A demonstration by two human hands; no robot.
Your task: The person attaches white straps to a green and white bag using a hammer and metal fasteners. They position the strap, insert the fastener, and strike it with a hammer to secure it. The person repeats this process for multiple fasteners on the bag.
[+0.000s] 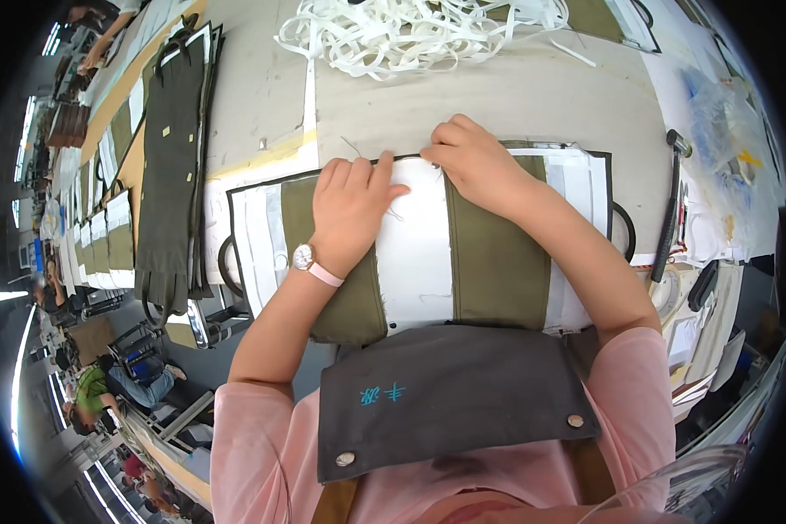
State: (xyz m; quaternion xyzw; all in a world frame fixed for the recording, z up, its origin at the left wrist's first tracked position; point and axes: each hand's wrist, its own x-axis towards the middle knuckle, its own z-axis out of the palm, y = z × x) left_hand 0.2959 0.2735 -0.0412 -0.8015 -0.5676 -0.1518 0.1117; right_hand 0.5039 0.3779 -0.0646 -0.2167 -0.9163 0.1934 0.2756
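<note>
A flat fabric bag panel (415, 262) lies before me, olive green with white strips, dark edging and a black loop at each side. My left hand (351, 196) rests on its left part, fingers stretched toward the far edge and thumb apart. At the middle of that edge, the fingers of my right hand (472, 162) are pinched together. A small dark bit shows under those fingertips; what they hold is too small to make out. Loose threads lie on the white middle strip. A dark grey apron flap (454, 402) covers the near edge.
A heap of white tape (402, 35) sits on the far table. To the left lies a stack of dark fabric pieces (175, 175). On the right are a hammer (670, 205) and a clear plastic bag (729, 148). Other people are at work at far left.
</note>
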